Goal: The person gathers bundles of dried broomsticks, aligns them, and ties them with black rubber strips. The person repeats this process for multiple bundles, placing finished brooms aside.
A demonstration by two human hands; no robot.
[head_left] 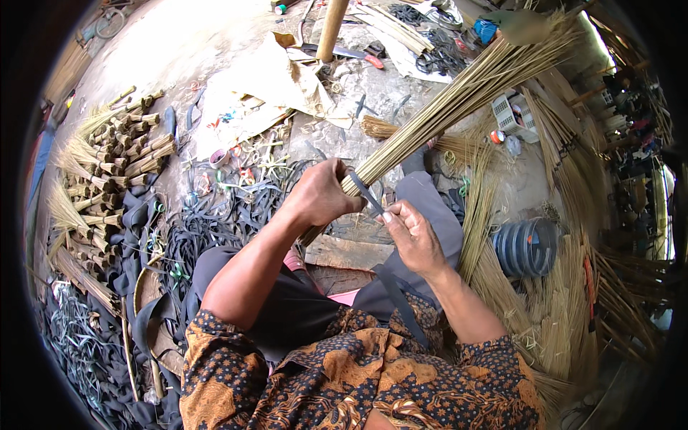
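Note:
A long bundle of thin, straw-coloured sticks [444, 115] slants from my lap up to the far right, its ends fanning out. My left hand [325, 192] is closed around the bundle near its lower end. Across the bundle, just beside that hand, runs a black rubber strip [365, 192]. Thumb and fingers of my right hand [414, 236] pinch this strip on the bundle's right side. Another length of dark strip [398, 301] lies over my right thigh; whether it joins the pinched one I cannot tell. Below the bundle is a wooden board [347, 252] between my legs.
Many short tied stick bundles [107, 165] are stacked at left. Tangled black strips [222, 208] cover the ground beside my left leg. Loose sticks [566, 315] and a dark ribbed round container [527, 247] lie at right. A red-handled knife [347, 53] rests beside a wooden post [332, 32].

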